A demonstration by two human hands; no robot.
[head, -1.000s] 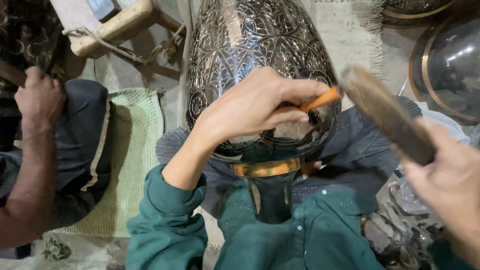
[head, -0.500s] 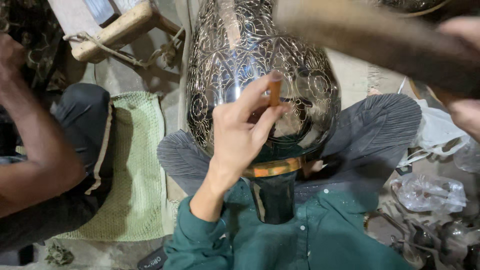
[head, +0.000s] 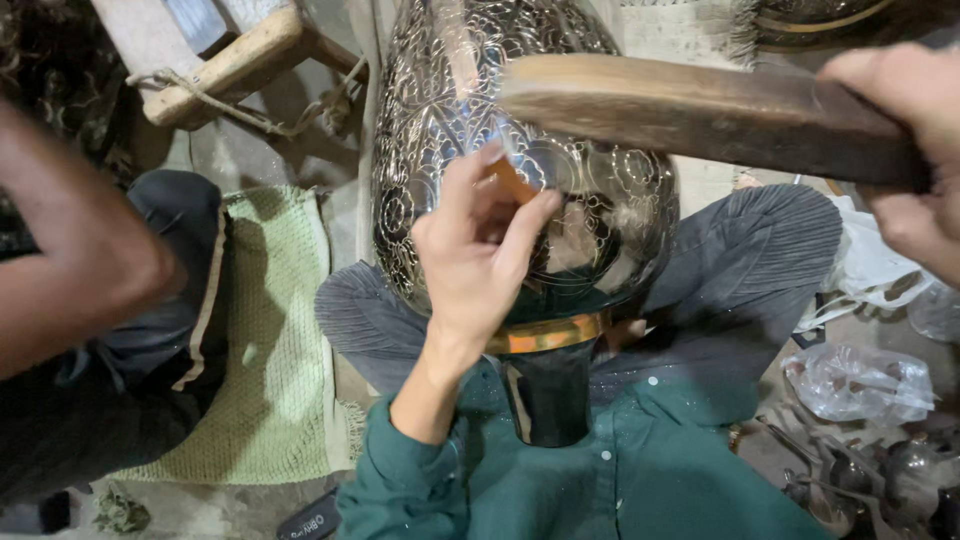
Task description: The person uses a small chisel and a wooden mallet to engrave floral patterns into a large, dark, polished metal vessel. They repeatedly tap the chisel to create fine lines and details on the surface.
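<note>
Cluttered workshop floor seen from above, pale green woven mat (head: 270,340) spread on grey ground, rough wooden stool (head: 225,65) bound with cord at top left, crumpled clear plastic bags (head: 860,380) at right, dim dusty light.

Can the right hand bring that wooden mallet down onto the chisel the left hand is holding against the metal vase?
Probably yes. The right hand holds the wooden mallet just above the orange-handled chisel, which the left hand pins to the engraved metal vase. Nothing lies between them.
</note>
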